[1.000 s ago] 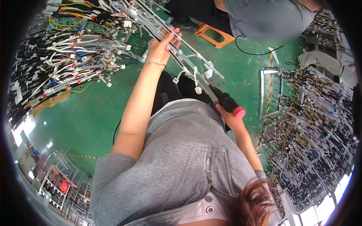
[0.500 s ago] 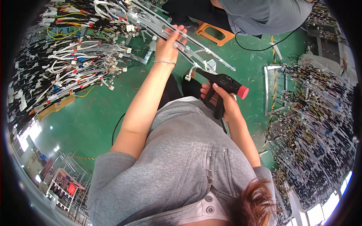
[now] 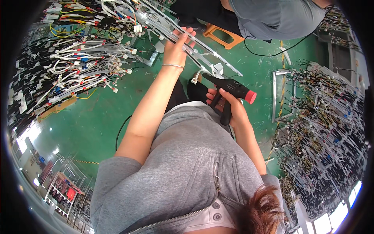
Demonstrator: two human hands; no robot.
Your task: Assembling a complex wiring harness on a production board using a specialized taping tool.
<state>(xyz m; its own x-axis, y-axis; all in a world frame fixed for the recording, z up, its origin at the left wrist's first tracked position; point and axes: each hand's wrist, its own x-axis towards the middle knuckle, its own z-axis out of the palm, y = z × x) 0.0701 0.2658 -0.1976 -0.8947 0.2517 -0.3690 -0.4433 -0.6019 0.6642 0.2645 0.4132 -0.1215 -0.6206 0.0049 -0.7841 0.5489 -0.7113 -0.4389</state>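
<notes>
In my right hand point(image 3: 230, 106) is a black cable tie gun point(image 3: 230, 86) with a red end knob. My fingers wrap its grip and trigger, and its nose points up and left. The nose meets the near end of a white and grey wire harness point(image 3: 202, 67), beside a small white connector point(image 3: 194, 80). My left hand point(image 3: 177, 48) is closed around the harness farther along, fingertips showing between its strands and the long metal rails point(image 3: 212, 50). What exactly lies under the palm is hidden.
Dense bundles of wires with white connectors point(image 3: 83, 64) hang at the left, and more harnesses point(image 3: 319, 128) at the right. A person in grey point(image 3: 272, 17) sits opposite, beside an orange stool point(image 3: 222, 36). Scraps lie on the green floor point(image 3: 97, 121); a metal frame point(image 3: 275, 95) stands at right.
My left hand has shifted very slightly right along with the view. The cable tie gun stays at the harness end, tilted a touch lower. The person opposite has moved slightly right.
</notes>
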